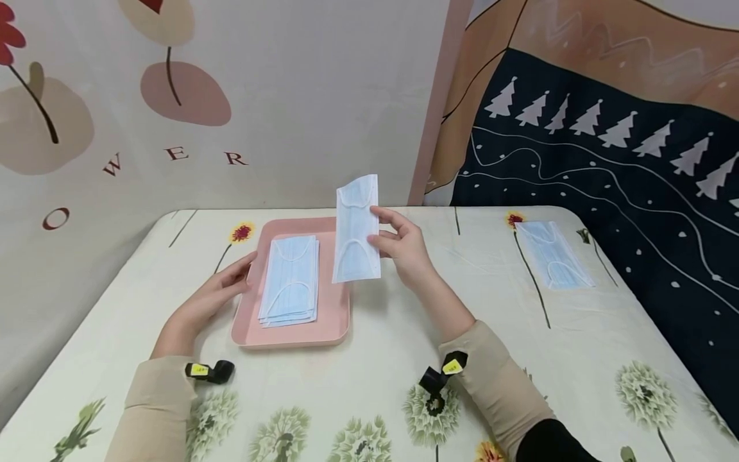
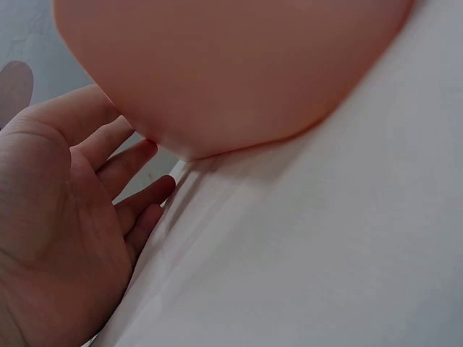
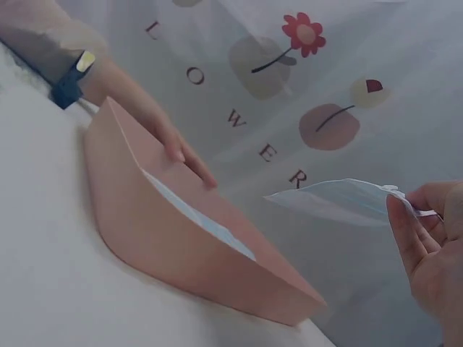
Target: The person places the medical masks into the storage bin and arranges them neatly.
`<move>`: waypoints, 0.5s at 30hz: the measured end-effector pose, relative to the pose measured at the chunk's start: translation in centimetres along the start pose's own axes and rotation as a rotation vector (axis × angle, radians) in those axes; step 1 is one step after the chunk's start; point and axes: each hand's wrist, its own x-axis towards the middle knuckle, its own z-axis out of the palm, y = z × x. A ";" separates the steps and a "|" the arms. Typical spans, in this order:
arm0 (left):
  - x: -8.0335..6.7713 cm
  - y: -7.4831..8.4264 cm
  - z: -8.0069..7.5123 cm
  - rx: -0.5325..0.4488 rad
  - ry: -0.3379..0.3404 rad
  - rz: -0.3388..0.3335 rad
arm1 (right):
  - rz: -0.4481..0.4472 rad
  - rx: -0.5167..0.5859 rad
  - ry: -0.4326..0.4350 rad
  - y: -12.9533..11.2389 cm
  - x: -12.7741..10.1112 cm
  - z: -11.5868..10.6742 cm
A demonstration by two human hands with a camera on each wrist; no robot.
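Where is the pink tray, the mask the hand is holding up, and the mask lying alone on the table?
pink tray (image 1: pixel 294 337), head view, bare near rim.
held mask (image 1: pixel 355 231), head view, middle of its sheet, pinched by the right hand (image 1: pixel 404 247).
lone mask (image 1: pixel 553 255), head view, its middle.

Pale blue face mask (image 1: pixel 356 229) upright in air, above pink tray (image 1: pixel 335 321) edge.

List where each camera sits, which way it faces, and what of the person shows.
Head: above, facing forward and down at table; both forearms, left hand on pink tray, right hand pinching a mask.
Left wrist: low, facing the tray's underside; palm and fingers.
Right wrist: low, facing left across the table; fingers on the mask.
Shared: tray, all views.
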 end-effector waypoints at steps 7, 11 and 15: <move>0.0 0.0 -0.1 0.010 0.000 0.006 | 0.037 0.029 -0.030 0.8 0.1 2.7; 0.1 0.0 -0.1 0.010 -0.003 0.007 | 0.055 0.049 -0.054 1.2 0.1 4.1; 0.1 -0.1 -0.1 0.010 -0.004 0.004 | 0.082 0.069 -0.060 1.6 0.2 5.6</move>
